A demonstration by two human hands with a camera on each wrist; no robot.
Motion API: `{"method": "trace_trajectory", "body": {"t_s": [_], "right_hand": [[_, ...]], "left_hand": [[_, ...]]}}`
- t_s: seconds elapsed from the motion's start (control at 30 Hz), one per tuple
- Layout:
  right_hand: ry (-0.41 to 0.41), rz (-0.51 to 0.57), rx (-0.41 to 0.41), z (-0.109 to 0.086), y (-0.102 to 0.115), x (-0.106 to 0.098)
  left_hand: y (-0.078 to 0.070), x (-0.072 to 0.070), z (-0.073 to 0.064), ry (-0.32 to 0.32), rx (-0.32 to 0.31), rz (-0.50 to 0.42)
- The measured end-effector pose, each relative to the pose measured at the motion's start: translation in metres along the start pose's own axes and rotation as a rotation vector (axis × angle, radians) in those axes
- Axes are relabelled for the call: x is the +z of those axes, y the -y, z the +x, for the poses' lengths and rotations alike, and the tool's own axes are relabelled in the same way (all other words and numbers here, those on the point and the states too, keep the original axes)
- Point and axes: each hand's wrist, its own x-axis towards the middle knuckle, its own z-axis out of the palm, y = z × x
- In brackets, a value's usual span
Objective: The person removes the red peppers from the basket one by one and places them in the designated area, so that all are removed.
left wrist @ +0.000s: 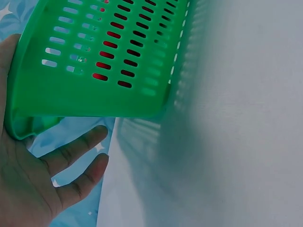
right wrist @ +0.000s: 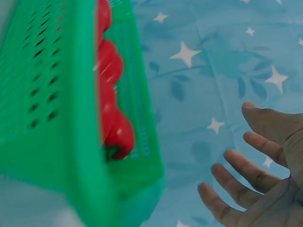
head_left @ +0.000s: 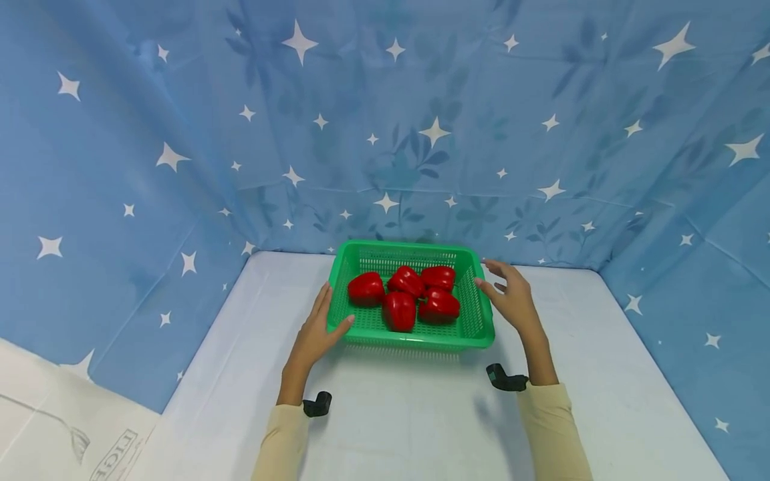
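A green plastic basket (head_left: pixel 415 339) with slotted walls holds several red bell peppers (head_left: pixel 400 311) on its bottom. My left hand (head_left: pixel 315 334) is at the basket's left end, thumb at the near corner's rim and fingers along the outside. In the left wrist view, two straight, spread fingers of the left hand (left wrist: pixel 28 184) point past the basket wall (left wrist: pixel 94 94) without curling round it. Beside the right end is my right hand (head_left: pixel 511 297), its fingers loosely bent. From the right wrist, a gap shows between the right hand (right wrist: pixel 265 175) and the basket rim (right wrist: pixel 85 118); nothing is in that hand.
The basket is at the back of a white-covered table (head_left: pixel 397 414), close to a blue curtain (head_left: pixel 385 133) with white stars. More curtain hangs at both sides. Black wrist cameras (head_left: pixel 505 379) stick out from both wrists. A printed cloth (head_left: pixel 66 434) is at the lower left.
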Motion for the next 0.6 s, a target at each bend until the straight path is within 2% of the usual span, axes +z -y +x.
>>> {"method": "trace_trajectory", "body": {"t_s": [0.13, 0.33, 0.47, 0.6], "right_hand": [[0.096, 0.1, 0.026, 0.011, 0.01, -0.002], [0.294, 0.196, 0.092, 0.031, 0.015, 0.0], [0.401, 0.246, 0.133, 0.04, 0.013, 0.007], [0.47, 0.246, 0.148, 0.049, 0.009, 0.019]], "left_hand": [[0.0, 0.0, 0.001, -0.009, 0.008, -0.001], [0.001, 0.001, 0.003, -0.023, 0.013, -0.007], [0.002, 0.003, 0.002, -0.019, 0.005, -0.021], [0.001, 0.003, 0.002, -0.024, 0.006, -0.028]]}}
